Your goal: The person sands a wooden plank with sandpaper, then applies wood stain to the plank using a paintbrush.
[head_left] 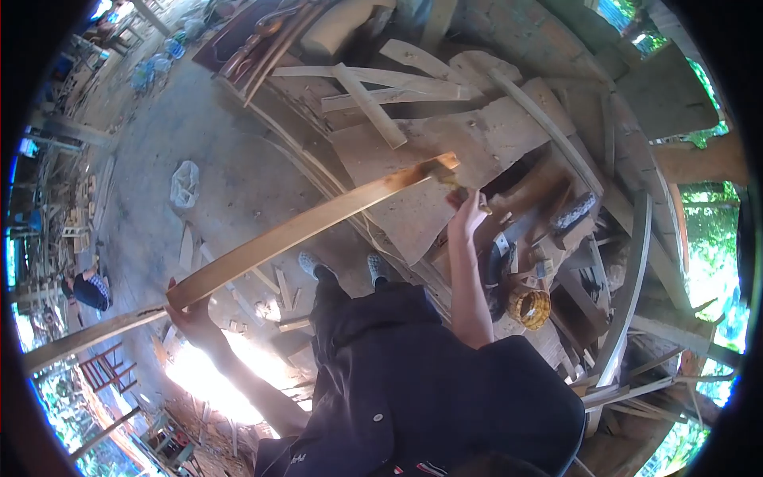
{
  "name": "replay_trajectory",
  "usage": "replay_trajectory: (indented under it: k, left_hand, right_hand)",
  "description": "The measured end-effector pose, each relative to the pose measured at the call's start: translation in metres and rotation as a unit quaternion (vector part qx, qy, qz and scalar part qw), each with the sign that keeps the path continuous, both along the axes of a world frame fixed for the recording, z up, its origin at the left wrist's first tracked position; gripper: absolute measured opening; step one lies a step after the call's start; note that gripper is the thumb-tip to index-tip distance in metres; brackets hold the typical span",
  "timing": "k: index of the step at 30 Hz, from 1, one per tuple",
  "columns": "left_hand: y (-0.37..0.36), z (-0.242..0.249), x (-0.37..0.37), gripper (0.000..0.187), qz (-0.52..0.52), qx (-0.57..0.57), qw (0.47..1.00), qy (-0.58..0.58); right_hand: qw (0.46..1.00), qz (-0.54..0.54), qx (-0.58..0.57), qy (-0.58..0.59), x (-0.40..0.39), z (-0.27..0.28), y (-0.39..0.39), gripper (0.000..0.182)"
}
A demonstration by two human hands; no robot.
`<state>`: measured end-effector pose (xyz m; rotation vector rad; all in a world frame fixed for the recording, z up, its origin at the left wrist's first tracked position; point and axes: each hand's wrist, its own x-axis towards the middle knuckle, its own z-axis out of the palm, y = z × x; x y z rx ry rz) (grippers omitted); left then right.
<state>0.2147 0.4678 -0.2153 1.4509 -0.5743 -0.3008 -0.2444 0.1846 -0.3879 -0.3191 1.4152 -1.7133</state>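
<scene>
A long, pale wooden board (pixel 310 226) slants across the middle of the view, raised above the floor. My left hand (pixel 189 314) grips its lower left end, fingers wrapped around the edge. Near the board's upper right end, my right hand (pixel 469 211) is closed on the handle of a brush (pixel 443 172). The brush is blurred, and its bristle end lies against the board. That end of the board looks darker and more orange than the rest.
Loose planks (pixel 369 103) lie on a broad wooden sheet (pixel 405 199) ahead. On the right are a yellow woven basket (pixel 528 308), a patterned shoe-like object (pixel 574 213) and scrap wood. A plastic bag (pixel 184 184) lies on the floor; another person (pixel 89 290) is at far left.
</scene>
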Motion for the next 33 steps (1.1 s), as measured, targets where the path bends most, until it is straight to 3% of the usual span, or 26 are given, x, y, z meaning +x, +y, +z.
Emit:
replay_trajectory:
  k: [2,3,7,9,11,12,14,16,18,20,23,24,27,30,33]
  left_hand:
    - [0.007,-0.010,0.003,0.049,-0.041,-0.005,0.980,-0.195]
    - [0.005,0.002,-0.003,0.042,-0.041,-0.058,0.997,-0.038]
    - [-0.008,0.028,-0.026,0.045,0.013,0.053,0.998,-0.038]
    - [-0.012,0.035,-0.028,0.050,0.061,0.171,0.982,-0.053]
    - [-0.007,0.034,-0.023,0.052,0.039,0.148,0.988,-0.026]
    - [-0.005,0.033,-0.019,0.065,0.016,0.125,0.992,0.001]
    - [-0.004,0.031,-0.016,0.064,-0.004,0.070,0.996,0.049]
    - [0.003,0.028,-0.007,0.063,-0.022,0.016,0.995,0.100]
    - [0.007,0.025,0.003,0.063,-0.093,0.008,0.987,0.128]
    - [0.005,0.027,0.005,0.063,-0.111,-0.002,0.984,0.138]
    - [0.006,0.031,0.015,0.062,-0.140,-0.002,0.982,0.126]
    - [0.007,0.026,0.021,0.062,-0.153,0.000,0.975,0.163]
    - [0.008,0.020,0.029,0.061,-0.177,-0.005,0.964,0.200]
    - [0.011,0.022,0.032,0.061,-0.200,-0.012,0.957,0.210]
    - [0.017,0.018,0.040,0.060,-0.230,-0.022,0.945,0.231]
  right_hand:
    - [0.998,0.059,0.012,0.014,0.050,0.049,0.039,0.009]
    - [0.996,0.084,0.020,-0.019,0.072,0.067,0.058,0.010]
    - [0.969,0.214,0.031,-0.121,0.147,0.143,0.135,0.012]
    - [0.957,0.244,0.042,-0.150,0.161,0.166,0.156,0.012]
    - [0.953,0.263,0.034,-0.147,0.172,0.176,0.167,0.013]
    - [0.958,0.264,0.019,-0.110,0.165,0.164,0.161,0.015]
    - [0.969,0.249,0.005,0.003,0.128,0.136,0.135,0.016]
    - [0.990,0.131,0.004,0.052,0.092,0.109,0.105,0.011]
    - [0.997,0.027,0.032,0.062,0.064,0.076,0.081,0.009]
    - [0.998,0.002,0.036,0.047,0.070,0.085,0.080,0.013]
    - [0.995,0.072,0.005,0.068,0.119,0.105,0.128,0.010]
    - [0.997,0.070,0.023,0.036,0.145,0.125,0.150,0.010]
    - [0.978,0.202,-0.007,-0.059,0.196,0.150,0.210,0.007]
    - [0.967,0.235,-0.029,-0.093,0.211,0.140,0.219,0.011]
    - [0.984,0.147,-0.005,-0.104,0.176,0.095,0.182,0.014]
